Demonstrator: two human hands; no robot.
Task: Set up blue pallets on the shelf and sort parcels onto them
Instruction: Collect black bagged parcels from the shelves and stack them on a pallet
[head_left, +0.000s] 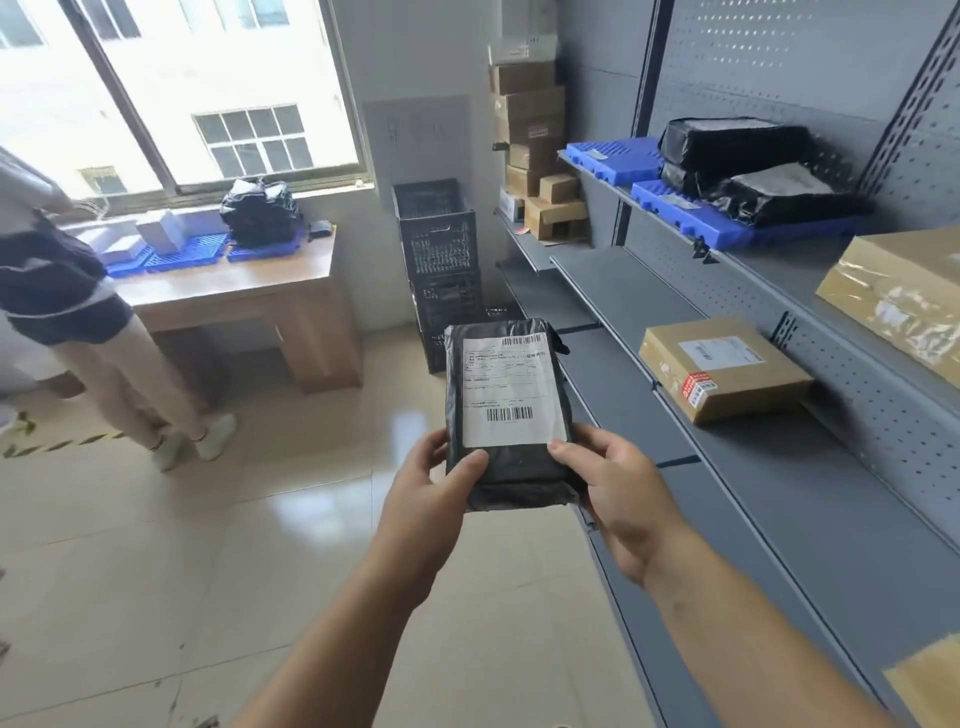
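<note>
In front of the grey metal shelf, the left hand and right hand both grip the lower end of a flat black parcel, thumbs on its face. Its slick, soft plastic wrap could slip from so low a hold. Ribbed blue pallets lie on an upper shelf, well apart.

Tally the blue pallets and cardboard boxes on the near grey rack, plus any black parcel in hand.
Blue pallets: 2
Cardboard boxes: 3, two cut off by the frame
Black parcel, held by left hand and right hand: 1
Total: 6
</note>
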